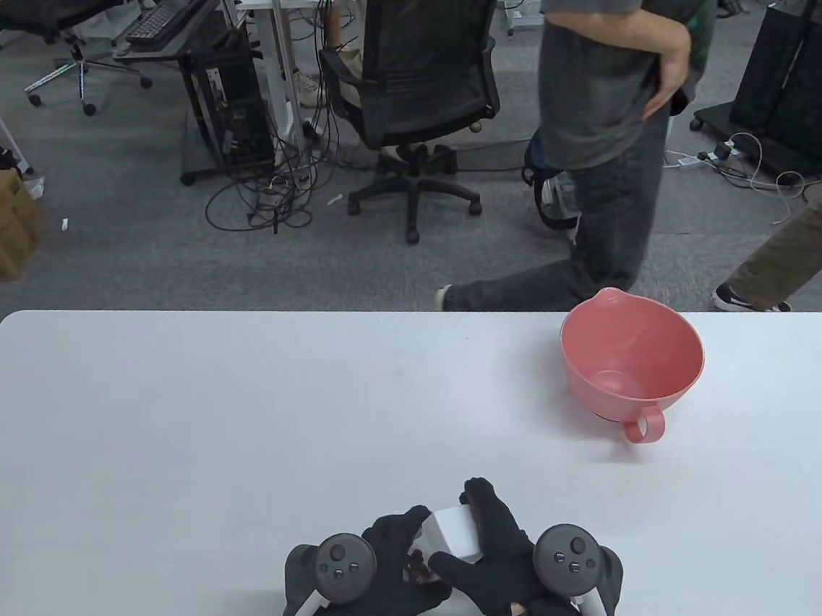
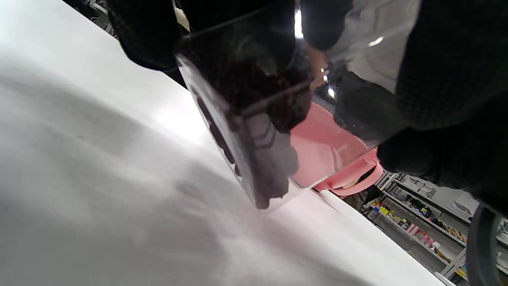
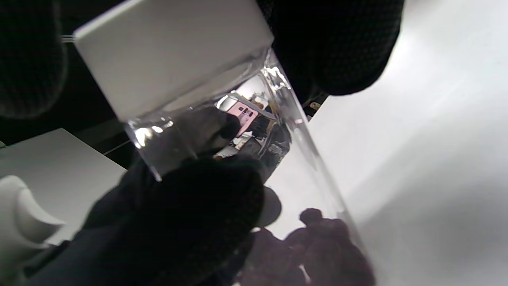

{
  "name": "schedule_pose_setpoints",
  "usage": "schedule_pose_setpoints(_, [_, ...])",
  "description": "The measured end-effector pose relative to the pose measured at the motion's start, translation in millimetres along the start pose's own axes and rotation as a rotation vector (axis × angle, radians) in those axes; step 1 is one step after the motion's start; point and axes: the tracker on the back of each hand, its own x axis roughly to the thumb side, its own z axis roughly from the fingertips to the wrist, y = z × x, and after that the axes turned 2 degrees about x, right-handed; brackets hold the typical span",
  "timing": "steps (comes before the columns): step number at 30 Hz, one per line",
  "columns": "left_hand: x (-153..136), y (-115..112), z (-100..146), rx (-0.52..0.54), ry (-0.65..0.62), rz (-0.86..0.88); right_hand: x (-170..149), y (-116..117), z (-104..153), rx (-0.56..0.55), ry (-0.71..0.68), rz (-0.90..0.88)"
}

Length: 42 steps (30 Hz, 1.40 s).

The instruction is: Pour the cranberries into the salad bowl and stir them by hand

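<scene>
Both hands at near table edge [image 1: 175, 418]: left hand [image 1: 378, 565] grips clear container [image 2: 254, 131] body, right hand [image 1: 499, 546] grips white lid [image 1: 456, 532], likely to open. Cranberries [image 2: 254, 85] inside. Pink bowl [image 1: 630, 363] well apart, far right.

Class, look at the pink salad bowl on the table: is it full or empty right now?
Empty. The table view shows the bare pink floor of the salad bowl; the dark cranberries sit in the clear container between both hands.

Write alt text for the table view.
Two gloved hands, left and right, hold a clear container with a white lid near the white table's front edge. An empty pink bowl stands apart, farther back on the right.
</scene>
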Motion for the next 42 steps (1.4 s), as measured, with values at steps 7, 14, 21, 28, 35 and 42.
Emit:
schedule_pose_setpoints(7, [-0.3,-1.8,-0.5,-0.001,-0.018,-0.041,-1.5,3.9,-3.1,0.033,0.065,-0.031])
schedule_pose_setpoints(14, [-12.1,-4.0,-5.6,-0.102,0.017,0.038,3.5,7.6,-1.3,0.022,0.035,-0.079])
schedule_pose_setpoints(21, [-10.3,-1.1,-6.1,-0.090,0.005,0.061,1.7,0.8,-3.0,0.014,0.018,-0.077])
schedule_pose_setpoints(28, [-13.3,4.2,-6.9,-0.137,0.007,0.094,2.6,-1.4,-9.2,0.038,-0.009,-0.100])
schedule_pose_setpoints(35, [-14.5,8.3,-6.9,-0.128,-0.005,0.029,-2.5,1.5,-17.3,0.098,-0.021,-0.153])
schedule_pose_setpoints(42, [-19.0,13.5,-14.3,-0.200,-0.053,0.042,-1.0,-2.4,-22.9,0.277,-0.086,-0.183])
